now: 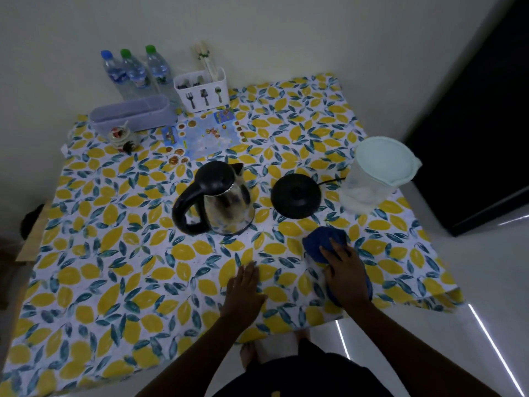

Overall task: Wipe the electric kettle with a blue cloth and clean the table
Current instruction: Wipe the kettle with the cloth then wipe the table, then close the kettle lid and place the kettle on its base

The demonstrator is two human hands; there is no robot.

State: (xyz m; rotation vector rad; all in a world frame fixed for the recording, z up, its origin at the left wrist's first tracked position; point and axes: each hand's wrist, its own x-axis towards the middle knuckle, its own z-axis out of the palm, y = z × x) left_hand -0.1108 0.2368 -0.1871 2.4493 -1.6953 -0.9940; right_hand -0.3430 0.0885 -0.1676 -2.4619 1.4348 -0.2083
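Head view — right hand (347, 277): palm down, fingers spread flat over the blue cloth (320, 242), pressing it onto the table (114, 253) rather than gripping.
Left hand (244, 285): open and flat on the lemon-print cover, holding nothing.
Kettle (219, 199): off its base (296, 195), standing at 11 o'clock from the cloth.
Risk — cover: a hard wipe could bunch or drag the loose cover.
Risk — jug (378, 173): at 1 o'clock from the cloth, near the edge; a wide sweep might knock it.
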